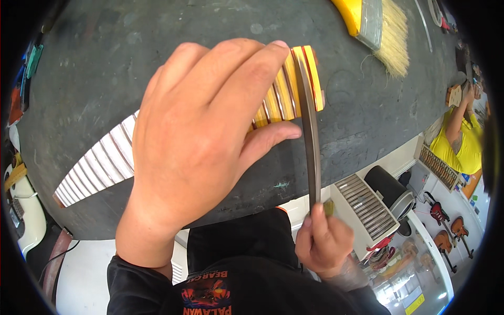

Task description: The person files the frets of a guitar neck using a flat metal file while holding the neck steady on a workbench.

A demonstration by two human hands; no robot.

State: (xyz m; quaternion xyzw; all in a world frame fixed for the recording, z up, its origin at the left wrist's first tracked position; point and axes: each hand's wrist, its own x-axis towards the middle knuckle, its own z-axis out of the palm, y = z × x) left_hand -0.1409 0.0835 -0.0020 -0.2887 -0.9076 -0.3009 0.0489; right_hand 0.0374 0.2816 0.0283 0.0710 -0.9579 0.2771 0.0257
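Note:
A guitar neck [100,163] lies on the dark work table, with rows of metal frets across it. Between the frets it looks white on the left part and yellow on the right part. My left hand [199,110] spans the middle of the neck, fingers over the far side and thumb along the near edge, hiding much of it. Closed round the near end of a long, narrow grey metal file [311,147] is my right hand [325,239]. The file's far end lies across the yellow part, close to the neck's right end.
A wide brush [370,26] with a yellow handle and pale bristles lies at the far right of the dark table [362,94]. A grey slotted rack [367,205] stands beyond the near right edge. Guitars [442,241] and a person in yellow [462,142] are farther right.

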